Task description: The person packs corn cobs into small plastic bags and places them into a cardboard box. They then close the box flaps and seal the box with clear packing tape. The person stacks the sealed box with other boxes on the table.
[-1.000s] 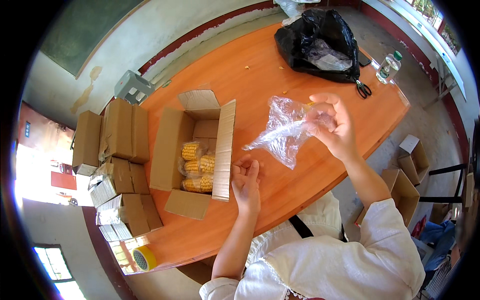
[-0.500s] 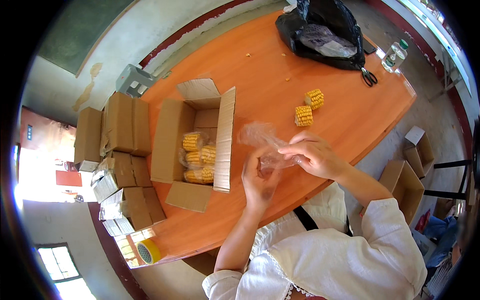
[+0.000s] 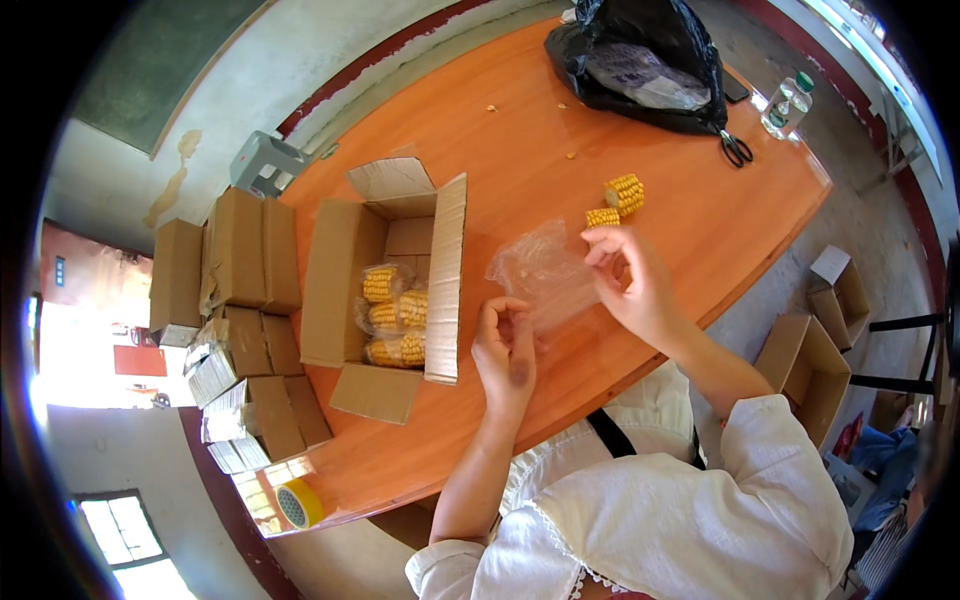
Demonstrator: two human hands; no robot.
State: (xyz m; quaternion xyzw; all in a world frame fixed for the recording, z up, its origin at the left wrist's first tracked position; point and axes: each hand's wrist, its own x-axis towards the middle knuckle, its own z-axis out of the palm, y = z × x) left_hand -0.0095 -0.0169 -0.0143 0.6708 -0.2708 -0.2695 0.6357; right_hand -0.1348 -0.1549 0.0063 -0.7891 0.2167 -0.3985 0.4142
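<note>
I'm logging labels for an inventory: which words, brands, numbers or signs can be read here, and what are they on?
No text can be read.
Bottle: label too small to read.
Tape: marks on it too small to make out.
Blue wall plate: too small and blurred to tell any text.
Loose corn, clear bag, open box: no writing seen.

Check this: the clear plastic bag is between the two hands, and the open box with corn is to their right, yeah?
Not quite: the head view shows the open box with corn to the left of the left hand and the right hand. The clear plastic bag is between them, yes.
</note>
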